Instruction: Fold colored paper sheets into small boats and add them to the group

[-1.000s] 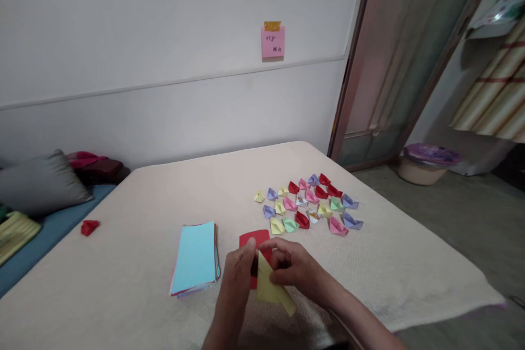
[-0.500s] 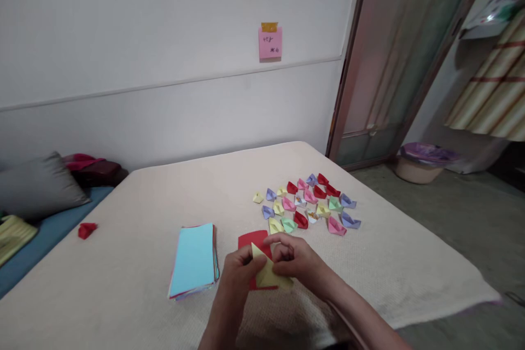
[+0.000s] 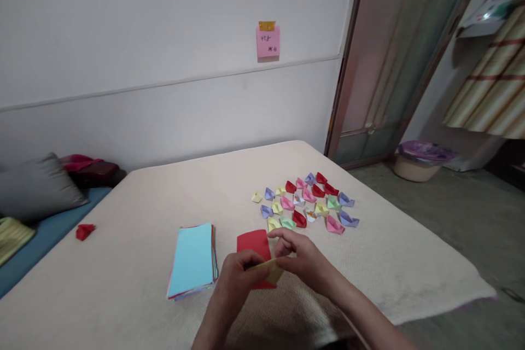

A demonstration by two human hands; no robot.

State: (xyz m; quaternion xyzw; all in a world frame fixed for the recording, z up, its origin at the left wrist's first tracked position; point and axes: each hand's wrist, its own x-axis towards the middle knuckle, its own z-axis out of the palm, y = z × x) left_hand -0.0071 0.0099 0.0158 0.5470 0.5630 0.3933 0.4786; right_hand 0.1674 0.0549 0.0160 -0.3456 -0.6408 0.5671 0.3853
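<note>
My left hand (image 3: pixel 237 275) and my right hand (image 3: pixel 301 258) both pinch a folded yellow paper (image 3: pixel 272 269), held nearly flat just above the bed cover. Under it lies a red paper sheet (image 3: pixel 253 245). A stack of coloured paper sheets (image 3: pixel 192 258) with a light blue one on top lies to the left of my hands. Beyond my right hand sits a cluster of several small folded paper boats (image 3: pixel 307 205) in red, pink, yellow, green and purple.
A cream bed cover (image 3: pixel 164 202) spans the surface. A lone red folded paper (image 3: pixel 84 231) lies at its left edge, near a grey pillow (image 3: pixel 36 188). A pink sticky note (image 3: pixel 267 41) hangs on the wall. A basin (image 3: pixel 422 158) stands on the floor by the door.
The yellow paper has gone from standing upright between my hands to lying almost flat and looking narrower. Both hands have shifted slightly and kept their hold on it.
</note>
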